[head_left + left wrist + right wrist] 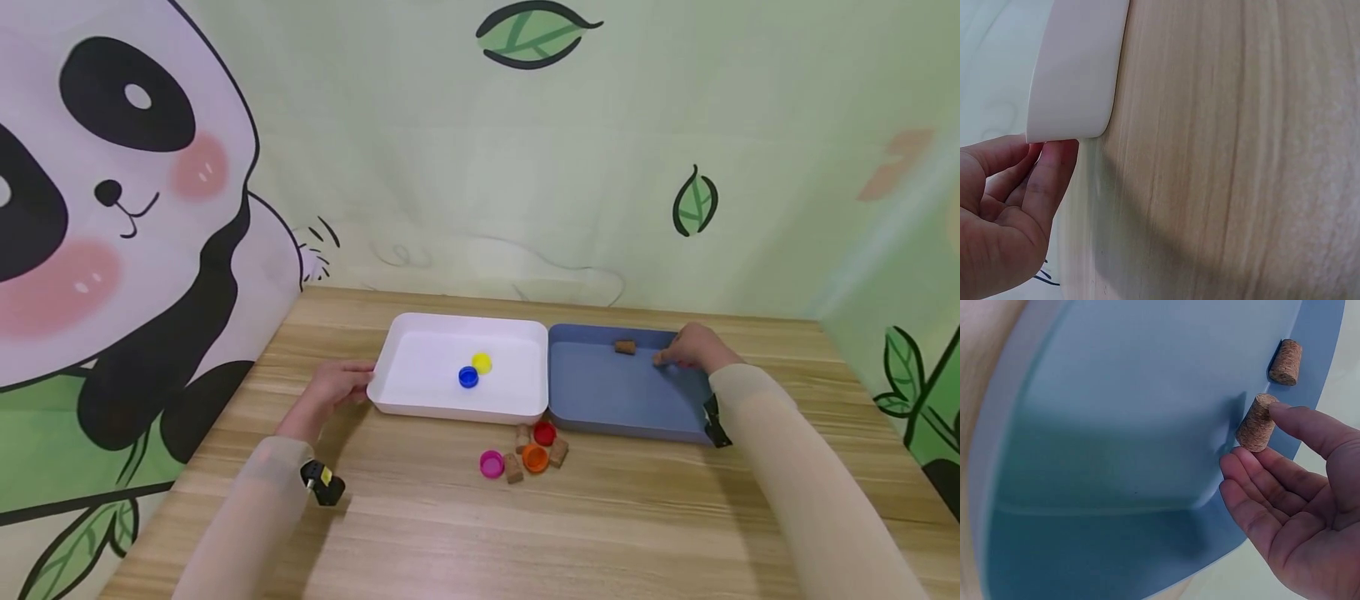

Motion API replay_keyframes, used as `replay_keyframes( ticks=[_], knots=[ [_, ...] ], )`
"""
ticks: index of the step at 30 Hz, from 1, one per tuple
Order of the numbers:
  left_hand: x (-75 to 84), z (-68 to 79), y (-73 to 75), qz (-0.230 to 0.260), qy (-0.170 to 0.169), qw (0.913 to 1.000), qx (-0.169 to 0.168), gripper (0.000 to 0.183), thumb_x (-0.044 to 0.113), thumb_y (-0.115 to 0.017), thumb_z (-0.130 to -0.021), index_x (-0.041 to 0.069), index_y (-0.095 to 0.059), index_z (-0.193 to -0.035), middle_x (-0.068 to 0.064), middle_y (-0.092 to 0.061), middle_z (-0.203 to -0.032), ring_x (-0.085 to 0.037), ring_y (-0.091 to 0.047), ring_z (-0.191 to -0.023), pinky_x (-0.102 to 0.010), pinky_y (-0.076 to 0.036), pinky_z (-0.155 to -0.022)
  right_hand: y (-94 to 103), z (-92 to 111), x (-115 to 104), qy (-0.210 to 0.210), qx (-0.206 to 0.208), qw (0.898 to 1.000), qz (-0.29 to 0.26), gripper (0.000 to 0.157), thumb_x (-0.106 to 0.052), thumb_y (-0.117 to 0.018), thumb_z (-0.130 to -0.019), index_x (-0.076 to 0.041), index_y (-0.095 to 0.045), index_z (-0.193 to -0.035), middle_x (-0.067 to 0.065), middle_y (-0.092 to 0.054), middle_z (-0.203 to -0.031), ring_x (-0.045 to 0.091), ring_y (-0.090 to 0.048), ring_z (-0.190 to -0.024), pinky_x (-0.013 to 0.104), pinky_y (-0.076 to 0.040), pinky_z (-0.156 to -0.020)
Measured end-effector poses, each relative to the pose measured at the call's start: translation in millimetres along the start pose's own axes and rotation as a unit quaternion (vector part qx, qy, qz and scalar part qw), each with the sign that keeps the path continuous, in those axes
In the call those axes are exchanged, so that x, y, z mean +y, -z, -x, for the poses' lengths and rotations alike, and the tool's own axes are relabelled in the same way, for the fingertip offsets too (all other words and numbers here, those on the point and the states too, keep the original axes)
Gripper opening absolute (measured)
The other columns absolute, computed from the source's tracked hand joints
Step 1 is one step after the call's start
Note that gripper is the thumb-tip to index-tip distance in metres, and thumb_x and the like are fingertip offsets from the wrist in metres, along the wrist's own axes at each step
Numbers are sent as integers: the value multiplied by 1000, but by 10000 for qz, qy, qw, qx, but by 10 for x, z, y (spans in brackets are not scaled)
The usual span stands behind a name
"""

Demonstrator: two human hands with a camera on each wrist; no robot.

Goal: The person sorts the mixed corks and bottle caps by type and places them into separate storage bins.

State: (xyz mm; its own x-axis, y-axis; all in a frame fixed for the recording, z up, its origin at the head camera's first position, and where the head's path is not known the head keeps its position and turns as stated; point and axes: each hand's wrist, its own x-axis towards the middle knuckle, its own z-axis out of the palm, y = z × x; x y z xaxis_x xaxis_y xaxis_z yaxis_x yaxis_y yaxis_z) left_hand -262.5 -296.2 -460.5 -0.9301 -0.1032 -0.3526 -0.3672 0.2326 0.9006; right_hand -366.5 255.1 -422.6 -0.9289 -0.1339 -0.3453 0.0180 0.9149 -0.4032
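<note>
Right hand [696,347], thumb and fingertips slightly parted, pinches 1 cork [1256,425] at its 9 o'clock, over the blue tray [618,392]; left hand [330,392] pinches the white tray's [420,362] 9 o'clock rim.

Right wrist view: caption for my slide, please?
Right hand pinches one cork; a second cork lies in the blue-gray tray.

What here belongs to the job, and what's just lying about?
Likely in the job:
cork pinched by the right hand
second cork, in the blue-grey tray
white tray, touched by the left hand
blue cap, yellow cap inside it
three loose corks
red cap, orange cap, pink cap

Apparently just surroundings:
wooden table
panda wall print
</note>
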Motion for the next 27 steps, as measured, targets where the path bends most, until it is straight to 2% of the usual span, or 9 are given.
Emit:
replay_keyframes(
  ticks=[8,13,16,17,20,23,24,27],
  knots=[
    [11,8,-7,18,-85,9999,-54,44,1,-57,-101,-15,-50,-141,-23,-69,-126,-1,-63,-74,-15,-58,-69,-1,-19,-18,-86,-22,9999,67,38,-23,-75,-88,-12,-61,-55,-7,-49,-52,10,-46,-56,22,-39,-55],
    [18,16,-2,-49,-37,10000,-24,44,3,-59,-101,-13,-52,-141,-27,-64,-135,-2,-63,-75,-16,-58,-70,-1,-25,-29,-95,-66,9999,68,40,-22,-75,-88,-14,-58,-52,-8,-48,-51,10,-46,-56,23,-38,-55],
    [-47,-43,41,114,-149,9997,-125,43,4,-64,-98,-12,-57,-137,-26,-69,-127,-4,-65,-75,-17,-58,-70,-10,-35,-25,-102,-78,9999,39,41,-22,-75,-87,-16,-57,-51,-8,-47,-51,10,-45,-56,23,-38,-55],
    [-110,-102,77,274,-271,9989,-256,40,4,-68,-96,-10,-63,-133,-23,-72,-120,-5,-66,-74,-17,-58,-69,-14,-34,-22,-101,-82,9999,29,41,-21,-75,-87,-16,-57,-51,-9,-47,-51,10,-45,-56,23,-38,-55],
    [-146,-135,101,343,-328,9983,-352,39,6,-70,-94,-9,-65,-130,-19,-75,-114,-7,-67,-75,-18,-59,-69,-26,-41,-15,-79,-90,9999,24,45,-21,-75,-87,-18,-52,-49,-9,-46,-50,9,-43,-54,22,-36,-55],
    [-109,-100,73,182,-264,9992,-258,40,5,-66,-97,-10,-61,-133,-24,-71,-123,-5,-66,-75,-17,-59,-70,-34,-46,-4,-21,-79,9999,69,47,-20,-75,-86,-19,-48,-48,-9,-44,-50,9,-41,-53,23,-35,-54],
    [-47,-40,39,19,-156,9998,-137,43,4,-62,-99,-13,-56,-138,-26,-68,-129,-3,-65,-77,-16,-58,-72,-38,-49,-4,0,-63,9999,91,48,-20,-76,-86,-20,-48,-48,-10,-44,-49,8,-41,-53,23,-34,-54],
    [6,16,14,-84,-110,9999,-85,44,2,-57,-101,-15,-51,-141,-26,-66,-131,-1,-63,-76,-16,-58,-71,-45,-48,7,59,-1,9999,139,45,-20,-76,-86,-18,-51,-48,-10,-46,-49,9,-43,-53,22,-35,-54]
  ],
)
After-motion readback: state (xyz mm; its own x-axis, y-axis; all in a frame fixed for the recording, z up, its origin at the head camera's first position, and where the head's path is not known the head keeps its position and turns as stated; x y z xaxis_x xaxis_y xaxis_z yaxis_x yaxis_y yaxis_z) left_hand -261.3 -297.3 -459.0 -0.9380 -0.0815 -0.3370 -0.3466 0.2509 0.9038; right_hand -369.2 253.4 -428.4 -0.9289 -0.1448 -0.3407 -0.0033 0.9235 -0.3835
